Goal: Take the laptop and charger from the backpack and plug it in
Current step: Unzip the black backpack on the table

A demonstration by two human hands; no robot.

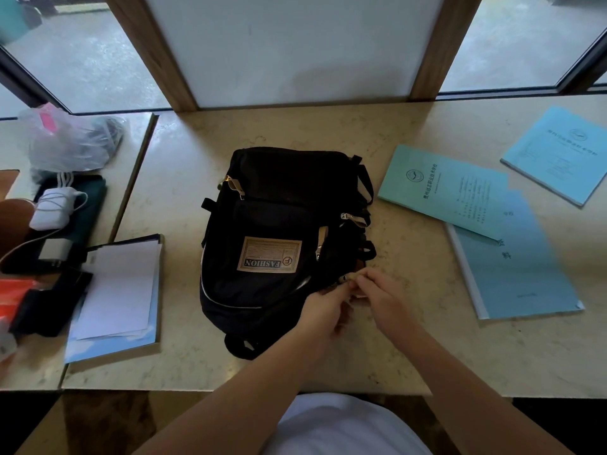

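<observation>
Backpack (279,238): in the head view, the only one, it lies flat on its back in the middle of the frame on a pale stone counter (410,339), its label patch (270,256) facing up and the zip pulls (353,218) along its right side. It is black soft fabric, so it will sag and slide under a pull unless one hand pins it; how heavy it is depends on what is inside, and neither laptop nor charger shows, both presumably inside it.

Both hands meet at the bag's lower right edge, just right of frame centre. The left hand (323,307) has its fingers curled onto the fabric edge there, apparently holding it taut. The right hand (381,295) has its fingertips pinched together at a small tan zip tab (348,278); the grip looks closed on the tab, though blur hides the exact finger lay. The tab is small and slick-looking, so a firm pinch near its base would serve best.

Once open, a laptop would be stiff, flat and fairly heavy: better lifted by its long edges with both hands.

At frame left sit a notebook (121,290), a white adapter with cord (54,206) and a plastic bag (69,139); at right, three blue booklets (440,188).
</observation>
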